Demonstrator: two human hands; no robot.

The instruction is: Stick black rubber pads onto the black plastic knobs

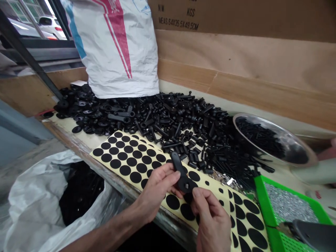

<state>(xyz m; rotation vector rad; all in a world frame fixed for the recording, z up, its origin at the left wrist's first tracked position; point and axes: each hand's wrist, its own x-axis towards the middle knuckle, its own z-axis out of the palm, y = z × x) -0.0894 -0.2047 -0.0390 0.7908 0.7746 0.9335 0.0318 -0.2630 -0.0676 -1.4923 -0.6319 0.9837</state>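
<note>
A black plastic arm (178, 167) with a wide round end is held over the sticker sheets. My left hand (160, 182) is closed round its middle, thumb on top. At the rim of the round end, which shows a small metallic piece in its centre, my right hand (211, 215) pinches with thumb and fingers. Whether those fingertips also hold something small is hidden. Beneath both hands lie cream sheets with round black stickers (137, 154), some spots bare.
Behind the sheets spreads a heap of black plastic parts (168, 115), with a white sack (123, 49) above it. To the right are a metal bowl (301, 147) of black pieces and a green basket (262, 196) of small metal parts. An open white bag (28, 196) hangs at left.
</note>
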